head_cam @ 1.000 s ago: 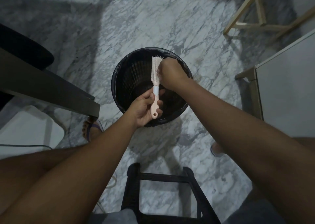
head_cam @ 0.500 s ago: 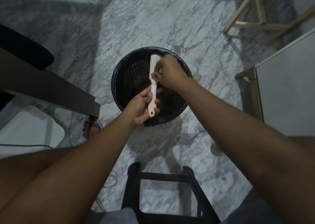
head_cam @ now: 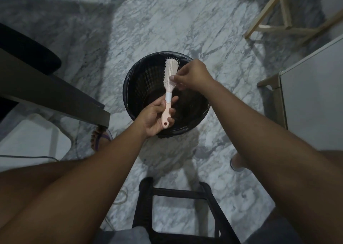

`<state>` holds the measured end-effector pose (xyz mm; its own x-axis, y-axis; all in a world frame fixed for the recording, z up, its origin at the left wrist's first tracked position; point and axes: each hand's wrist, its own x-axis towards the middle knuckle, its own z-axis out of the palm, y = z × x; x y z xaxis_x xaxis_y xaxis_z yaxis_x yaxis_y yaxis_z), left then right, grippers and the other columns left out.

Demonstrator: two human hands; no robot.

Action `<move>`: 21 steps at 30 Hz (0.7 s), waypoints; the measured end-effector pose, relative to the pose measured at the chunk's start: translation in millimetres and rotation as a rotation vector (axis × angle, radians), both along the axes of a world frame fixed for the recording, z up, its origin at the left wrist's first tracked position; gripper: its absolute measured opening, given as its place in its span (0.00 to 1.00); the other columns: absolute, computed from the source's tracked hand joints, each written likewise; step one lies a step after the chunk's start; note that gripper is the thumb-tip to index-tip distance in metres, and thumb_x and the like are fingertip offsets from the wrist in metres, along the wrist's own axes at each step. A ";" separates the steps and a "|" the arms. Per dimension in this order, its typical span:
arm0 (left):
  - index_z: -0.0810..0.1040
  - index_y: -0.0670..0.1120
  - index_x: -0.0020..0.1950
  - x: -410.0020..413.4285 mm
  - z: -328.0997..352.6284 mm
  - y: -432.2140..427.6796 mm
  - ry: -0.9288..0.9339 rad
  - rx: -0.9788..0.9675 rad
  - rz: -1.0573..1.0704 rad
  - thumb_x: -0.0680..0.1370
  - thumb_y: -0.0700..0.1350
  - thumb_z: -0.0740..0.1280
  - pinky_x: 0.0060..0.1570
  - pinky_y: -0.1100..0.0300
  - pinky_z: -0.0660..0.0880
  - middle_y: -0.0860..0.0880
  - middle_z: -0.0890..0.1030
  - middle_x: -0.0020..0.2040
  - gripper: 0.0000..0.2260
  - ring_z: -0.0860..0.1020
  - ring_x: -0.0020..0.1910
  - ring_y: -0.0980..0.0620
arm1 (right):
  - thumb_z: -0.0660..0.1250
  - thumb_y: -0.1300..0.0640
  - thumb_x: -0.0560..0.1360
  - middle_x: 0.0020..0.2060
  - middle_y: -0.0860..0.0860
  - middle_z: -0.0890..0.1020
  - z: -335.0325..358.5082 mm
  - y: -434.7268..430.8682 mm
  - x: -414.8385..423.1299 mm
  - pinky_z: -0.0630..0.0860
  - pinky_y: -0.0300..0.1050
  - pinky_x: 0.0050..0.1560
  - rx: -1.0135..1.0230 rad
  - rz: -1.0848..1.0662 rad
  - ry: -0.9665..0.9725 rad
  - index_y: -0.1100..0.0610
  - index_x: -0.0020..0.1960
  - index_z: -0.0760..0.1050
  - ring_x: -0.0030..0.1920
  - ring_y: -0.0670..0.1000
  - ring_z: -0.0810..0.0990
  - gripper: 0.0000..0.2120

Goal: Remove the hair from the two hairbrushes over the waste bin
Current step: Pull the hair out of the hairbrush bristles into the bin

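A pink hairbrush with a white collar and pale bristles is held over a round black waste bin on the marble floor. My left hand grips the brush's handle, bristle face turned up toward me. My right hand sits at the right side of the brush head, thumb and fingers pinched at the lower bristles; a faint wisp of hair seems caught between them. Only this one hairbrush is in view.
A dark table edge runs in from the left, near the bin. A black stool frame stands just in front of me. A white cabinet is at the right, and wooden legs at the back right. My sandalled foot rests left of the bin.
My right hand has slid off the brush head to its right side and down, uncovering the bristles. The left hand has turned the brush so its bristle face shows.
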<state>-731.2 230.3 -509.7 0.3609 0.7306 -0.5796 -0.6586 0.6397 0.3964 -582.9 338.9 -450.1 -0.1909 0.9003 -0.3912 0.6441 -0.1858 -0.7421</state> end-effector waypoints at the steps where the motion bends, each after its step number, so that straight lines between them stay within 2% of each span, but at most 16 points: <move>1: 0.68 0.46 0.75 -0.9 -1.1 -1.3 -0.007 -0.002 0.012 0.84 0.39 0.54 0.31 0.62 0.70 0.49 0.79 0.62 0.19 0.74 0.38 0.54 | 0.74 0.57 0.74 0.34 0.57 0.85 -0.1 2.2 0.2 0.85 0.51 0.43 -0.008 -0.010 0.010 0.65 0.44 0.83 0.32 0.52 0.86 0.10; 3: 0.66 0.45 0.76 -4.5 -4.2 -4.2 -0.028 -0.014 0.045 0.84 0.39 0.54 0.31 0.62 0.70 0.49 0.79 0.62 0.20 0.75 0.38 0.55 | 0.66 0.59 0.79 0.32 0.55 0.83 0.8 6.0 0.6 0.84 0.50 0.41 -0.021 -0.159 0.132 0.66 0.43 0.81 0.30 0.52 0.82 0.11; 4: 0.65 0.44 0.76 -7.3 -5.8 -5.4 -0.034 -0.017 0.056 0.84 0.39 0.54 0.31 0.62 0.70 0.49 0.79 0.61 0.20 0.75 0.38 0.55 | 0.63 0.58 0.81 0.30 0.54 0.80 1.8 9.0 2.6 0.83 0.46 0.38 0.039 -0.258 0.146 0.65 0.41 0.80 0.29 0.52 0.79 0.14; 5: 0.65 0.44 0.76 -10.4 -7.3 -6.4 -0.034 -0.017 0.062 0.84 0.39 0.54 0.31 0.63 0.70 0.49 0.79 0.61 0.20 0.75 0.38 0.55 | 0.60 0.55 0.82 0.28 0.52 0.77 1.8 11.9 5.7 0.78 0.41 0.34 0.142 -0.332 0.093 0.63 0.38 0.78 0.29 0.52 0.77 0.18; 6: 0.65 0.44 0.76 -12.9 -8.0 -7.3 -0.032 -0.015 0.061 0.84 0.39 0.54 0.31 0.63 0.70 0.50 0.79 0.61 0.20 0.75 0.38 0.55 | 0.58 0.52 0.83 0.26 0.52 0.74 -1.1 14.9 9.9 0.72 0.40 0.32 0.229 -0.372 0.015 0.62 0.35 0.75 0.30 0.52 0.74 0.22; 7: 0.65 0.44 0.76 -14.6 -8.5 -7.5 -0.031 -0.011 0.059 0.84 0.39 0.54 0.31 0.63 0.70 0.50 0.79 0.61 0.20 0.75 0.38 0.56 | 0.56 0.48 0.83 0.27 0.54 0.73 -5.8 16.9 13.7 0.69 0.46 0.34 0.260 -0.385 -0.038 0.62 0.34 0.72 0.31 0.53 0.74 0.24; 9: 0.65 0.44 0.76 -14.7 -7.9 -7.2 -0.034 -0.005 0.055 0.84 0.39 0.54 0.31 0.63 0.70 0.50 0.79 0.61 0.20 0.75 0.38 0.56 | 0.58 0.41 0.80 0.29 0.58 0.75 -14.7 12.4 15.2 0.76 0.52 0.41 0.166 -0.304 -0.066 0.62 0.34 0.72 0.32 0.56 0.76 0.27; 11: 0.66 0.45 0.75 -12.0 -6.5 -6.1 -0.037 -0.002 0.041 0.83 0.39 0.55 0.31 0.63 0.70 0.50 0.79 0.61 0.20 0.75 0.37 0.56 | 0.66 0.35 0.72 0.33 0.57 0.83 -22.5 1.1 10.6 0.82 0.56 0.45 0.017 -0.132 -0.045 0.61 0.38 0.78 0.36 0.55 0.83 0.28; 13: 0.68 0.46 0.75 -8.7 -5.2 -5.1 -0.033 -0.001 0.012 0.83 0.39 0.55 0.31 0.63 0.70 0.49 0.79 0.60 0.19 0.74 0.38 0.55 | 0.75 0.38 0.68 0.43 0.54 0.86 -23.5 -7.2 5.3 0.84 0.53 0.46 -0.057 0.030 0.011 0.58 0.49 0.83 0.44 0.51 0.85 0.24; 14: 0.68 0.47 0.75 -7.2 -4.6 -4.7 -0.026 -0.001 -0.003 0.83 0.39 0.55 0.31 0.63 0.70 0.49 0.79 0.59 0.19 0.74 0.38 0.55 | 0.77 0.42 0.67 0.45 0.54 0.86 -23.4 -7.5 4.0 0.84 0.50 0.45 -0.064 0.071 0.035 0.59 0.51 0.83 0.46 0.50 0.85 0.22; 16: 0.68 0.47 0.75 -5.4 -4.4 -4.4 -0.007 -0.005 -0.016 0.84 0.39 0.54 0.31 0.62 0.70 0.48 0.79 0.59 0.19 0.74 0.38 0.55 | 0.79 0.46 0.67 0.39 0.55 0.86 -23.1 -3.8 5.3 0.83 0.39 0.40 -0.010 0.106 0.016 0.59 0.45 0.84 0.40 0.47 0.85 0.17; 18: 0.68 0.47 0.75 -5.2 -5.3 -3.9 0.006 -0.004 -0.011 0.84 0.39 0.54 0.31 0.62 0.70 0.48 0.79 0.60 0.19 0.73 0.38 0.54 | 0.77 0.46 0.69 0.32 0.50 0.85 -20.6 0.5 7.4 0.74 0.29 0.32 0.061 0.174 -0.085 0.56 0.39 0.85 0.29 0.40 0.80 0.12; 19: 0.69 0.47 0.75 -5.3 -6.0 -3.3 0.008 -0.003 -0.006 0.84 0.39 0.54 0.31 0.62 0.70 0.48 0.79 0.60 0.19 0.73 0.38 0.54 | 0.75 0.48 0.71 0.30 0.48 0.84 -19.8 1.6 7.6 0.72 0.28 0.31 0.066 0.204 -0.105 0.55 0.38 0.85 0.27 0.39 0.79 0.11; 21: 0.69 0.47 0.74 -5.2 -5.5 -1.8 -0.001 -0.003 0.005 0.84 0.39 0.55 0.32 0.62 0.69 0.48 0.79 0.61 0.19 0.74 0.38 0.54 | 0.72 0.51 0.75 0.30 0.47 0.84 -19.8 1.8 7.0 0.74 0.31 0.33 0.081 0.210 -0.085 0.56 0.38 0.84 0.27 0.40 0.80 0.11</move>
<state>-736.4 228.5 -515.3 0.3578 0.7309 -0.5812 -0.6624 0.6373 0.3937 -575.9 340.7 -470.0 -0.3466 0.8736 -0.3416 0.7231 0.0168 -0.6906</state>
